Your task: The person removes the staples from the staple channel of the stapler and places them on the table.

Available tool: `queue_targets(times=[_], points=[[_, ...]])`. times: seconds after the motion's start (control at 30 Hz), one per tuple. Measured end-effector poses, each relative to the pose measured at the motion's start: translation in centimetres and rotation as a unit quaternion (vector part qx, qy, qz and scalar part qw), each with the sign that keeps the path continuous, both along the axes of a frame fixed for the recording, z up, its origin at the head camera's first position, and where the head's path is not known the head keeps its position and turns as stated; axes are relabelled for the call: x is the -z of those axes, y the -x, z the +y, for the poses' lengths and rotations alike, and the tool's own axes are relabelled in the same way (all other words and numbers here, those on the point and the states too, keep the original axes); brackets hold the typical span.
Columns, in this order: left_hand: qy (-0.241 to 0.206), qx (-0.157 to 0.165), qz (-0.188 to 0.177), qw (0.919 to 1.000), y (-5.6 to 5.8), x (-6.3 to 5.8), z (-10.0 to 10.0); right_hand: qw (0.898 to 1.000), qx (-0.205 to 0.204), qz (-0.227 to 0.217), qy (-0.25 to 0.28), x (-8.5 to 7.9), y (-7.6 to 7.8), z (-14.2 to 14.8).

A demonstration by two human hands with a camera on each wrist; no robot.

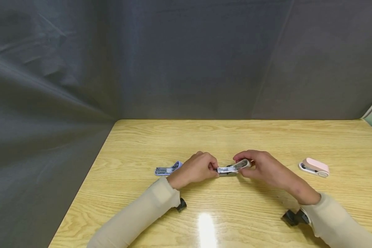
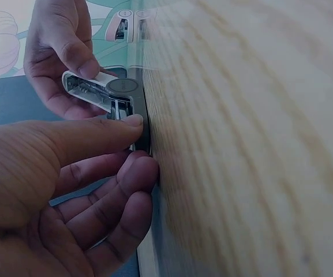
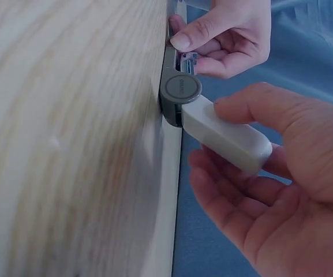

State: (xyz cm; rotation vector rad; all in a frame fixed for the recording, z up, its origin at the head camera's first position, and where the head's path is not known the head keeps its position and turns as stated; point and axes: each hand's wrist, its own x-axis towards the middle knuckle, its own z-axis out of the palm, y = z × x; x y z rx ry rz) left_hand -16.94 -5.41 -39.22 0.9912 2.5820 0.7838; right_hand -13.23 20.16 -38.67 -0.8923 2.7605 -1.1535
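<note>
A grey and white stapler (image 1: 227, 169) sits low on the wooden table, swung open with its metal staple channel bared. My left hand (image 1: 199, 166) pinches the front end of its grey base between thumb and fingers. On the other side, my right hand (image 1: 262, 168) grips the raised white top cover (image 3: 227, 134), thumb on one side and fingers on the other. The round grey hinge (image 3: 182, 88) lies between the two hands. Just left of my left hand is a blue stapler (image 1: 165, 171), also opened out, partly hidden by that hand.
A pink and white stapler (image 1: 315, 166), closed, stands on the wooden table (image 1: 235, 137) to the right. Dark cloth (image 1: 189, 62) hangs behind the table and along its left side. Black wrist mounts show under both sleeves.
</note>
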Motion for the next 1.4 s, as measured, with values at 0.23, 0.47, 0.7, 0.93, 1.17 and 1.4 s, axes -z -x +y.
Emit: queue_targets(times=[0.23, 0.47, 0.7, 0.93, 1.17, 1.4], points=[[0.001, 0.0, 0.006, 1.0, 0.1, 0.0, -0.1, 0.998, 0.006, 0.07, -0.003, -0.4, -0.2, -0.5], [0.007, -0.003, 0.003, 1.0, 0.2, 0.0, -0.3, 0.991, 0.008, 0.126, 0.038, -0.9, -0.4, -1.5], [0.007, 0.001, 0.007, 1.0, 0.3, -0.2, -0.4, 0.992, -0.001, 0.106, 0.064, -1.5, -0.5, -2.5], [0.012, 0.011, 0.019, 0.9997, 0.3, -0.3, -0.3, 0.993, -0.021, 0.09, 0.067, -1.6, -0.4, -3.1], [0.016, 0.008, 0.02, 0.9996, 0.5, -0.3, -0.2, 0.995, -0.043, 0.073, 0.053, -1.4, 0.0, -3.8], [0.012, 0.014, 0.007, 0.9998, 0.4, -0.2, 0.0, 0.995, -0.016, 0.098, 0.006, -0.9, 0.2, -4.1]])
